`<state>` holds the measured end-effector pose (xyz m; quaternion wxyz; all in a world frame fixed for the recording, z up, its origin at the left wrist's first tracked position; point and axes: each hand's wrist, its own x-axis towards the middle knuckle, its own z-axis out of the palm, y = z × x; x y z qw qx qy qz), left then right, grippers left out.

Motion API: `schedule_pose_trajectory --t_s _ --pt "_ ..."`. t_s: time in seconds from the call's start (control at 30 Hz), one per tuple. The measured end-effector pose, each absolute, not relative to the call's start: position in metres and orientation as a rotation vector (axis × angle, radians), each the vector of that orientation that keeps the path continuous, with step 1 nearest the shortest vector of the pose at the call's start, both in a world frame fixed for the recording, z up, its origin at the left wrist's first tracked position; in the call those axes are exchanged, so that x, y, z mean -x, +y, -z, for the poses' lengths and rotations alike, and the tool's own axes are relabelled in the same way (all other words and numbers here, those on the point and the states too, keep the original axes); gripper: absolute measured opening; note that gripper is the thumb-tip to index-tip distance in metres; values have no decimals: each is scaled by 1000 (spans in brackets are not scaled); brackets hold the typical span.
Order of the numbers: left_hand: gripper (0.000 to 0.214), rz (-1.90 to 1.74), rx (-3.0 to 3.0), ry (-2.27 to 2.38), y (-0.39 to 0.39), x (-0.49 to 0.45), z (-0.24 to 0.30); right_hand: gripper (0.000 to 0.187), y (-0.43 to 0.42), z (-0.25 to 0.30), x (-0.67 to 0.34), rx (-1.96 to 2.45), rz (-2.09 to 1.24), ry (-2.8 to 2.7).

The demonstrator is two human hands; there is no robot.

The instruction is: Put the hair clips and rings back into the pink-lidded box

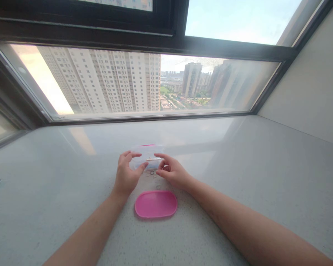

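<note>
Left hand (125, 176) and right hand (172, 171) pinch a clear box (147, 152) mid-frame, seemingly tipped above small rings (152, 173); a slow tilt seems best, kept above the lid (155, 203).

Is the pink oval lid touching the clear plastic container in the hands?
Apart. The head view shows bare white counter between the pink oval plastic lid and the clear plastic container held by the left hand and right hand.

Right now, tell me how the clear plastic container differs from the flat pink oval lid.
The clear plastic container is see-through; the flat pink oval lid is opaque. The container is held between the left hand and right hand; the lid lies untouched on the pale counter, nearer the person.
</note>
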<state>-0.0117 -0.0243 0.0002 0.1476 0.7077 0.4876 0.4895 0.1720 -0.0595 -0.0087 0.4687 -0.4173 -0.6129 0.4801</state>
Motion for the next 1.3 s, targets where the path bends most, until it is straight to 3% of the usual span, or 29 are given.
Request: schedule_pose_trajectory --t_s 0.27,0.5,0.73,0.87,0.97,1.07,1.3 --pt "61 -1330 -1897 1363 -23 13 -1 65 -59 10 -173 1024 -1131 -1518" --pt "70 -1447 -1763 1418 -20 18 -3 39 -76 -7 -174 946 -770 -1890" --pt "82 -1614 -1550 1276 -13 18 10 68 -88 -24 -168 700 -523 -2513" --pt "84 -1678 -1495 1235 -11 18 9 60 -92 -24 -166 671 -473 -2634" --pt "85 -1715 -1516 1219 -11 18 7 52 -95 -22 -163 622 -453 -2654" --pt "87 -1725 -1543 1218 -13 17 4 56 -94 -19 -162 630 -390 -2583" --pt "87 -1507 -1700 1113 -33 6 -5 44 -89 -21 -169 978 176 -2033"
